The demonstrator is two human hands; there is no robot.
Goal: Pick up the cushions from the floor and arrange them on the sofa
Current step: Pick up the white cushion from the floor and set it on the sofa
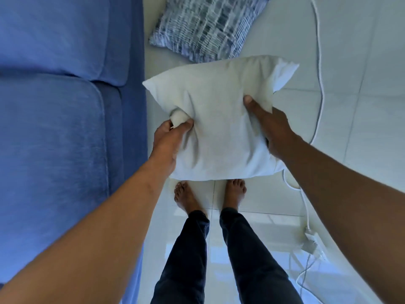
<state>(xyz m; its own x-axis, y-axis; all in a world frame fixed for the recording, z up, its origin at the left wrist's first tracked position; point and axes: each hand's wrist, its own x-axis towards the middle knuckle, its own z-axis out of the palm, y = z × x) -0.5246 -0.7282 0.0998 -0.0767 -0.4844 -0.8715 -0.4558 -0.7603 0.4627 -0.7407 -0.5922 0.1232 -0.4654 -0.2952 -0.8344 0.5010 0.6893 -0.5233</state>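
A plain white cushion (219, 119) hangs in front of me above the floor, held by both hands. My left hand (168, 139) pinches its left edge, bunching the fabric. My right hand (271, 130) grips its right side with the thumb on top. A second cushion (203, 27), patterned in blue-grey and white, lies flat on the tiled floor just beyond the white one. The blue sofa (57, 119) fills the left of the view, its seat cushions bare.
My bare feet (210, 194) stand on glossy white tiles (361, 106) below the held cushion. A white cable (321, 73) curves along the floor at the right down to a power strip (313, 240) near my right leg.
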